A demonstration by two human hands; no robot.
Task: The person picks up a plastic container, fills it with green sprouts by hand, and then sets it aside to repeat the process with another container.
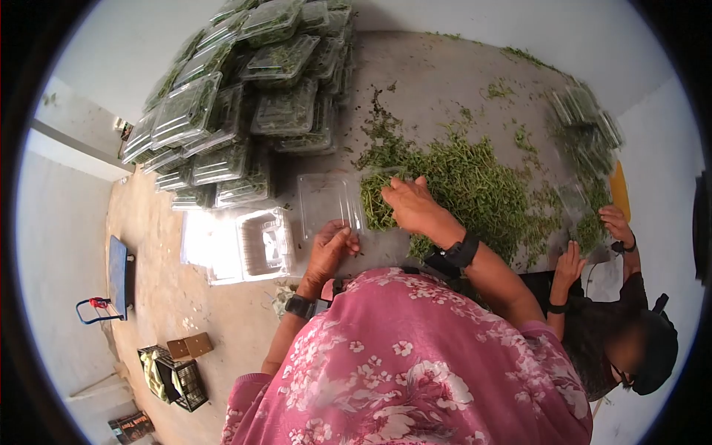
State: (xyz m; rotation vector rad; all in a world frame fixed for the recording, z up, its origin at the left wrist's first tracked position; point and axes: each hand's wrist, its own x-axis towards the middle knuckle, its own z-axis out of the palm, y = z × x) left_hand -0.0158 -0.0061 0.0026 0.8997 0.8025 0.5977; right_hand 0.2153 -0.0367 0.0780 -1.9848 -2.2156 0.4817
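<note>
A clear plastic clamshell container (325, 199) lies unfolded on the table in front of me, its bare lid half to the left and its other half filled with green leafy stems (377, 200). At the container's near edge, my left hand (331, 251) is closed, thumb and fingers pinching the plastic rim. My right hand (417, 210) is over the filled half, with curled fingers gripping the green stems; its fingertips are partly hidden. Right beside it spreads a large heap of the same loose greens (475, 185).
Filled clear containers (278, 104) rise in a tall stack at the back left. Empty clear containers (263, 243) sit at the left edge. A co-worker (623, 334) handles greens at the right, near more containers (586, 122). A blue trolley (117, 278) and black crate (178, 380) stand on the floor.
</note>
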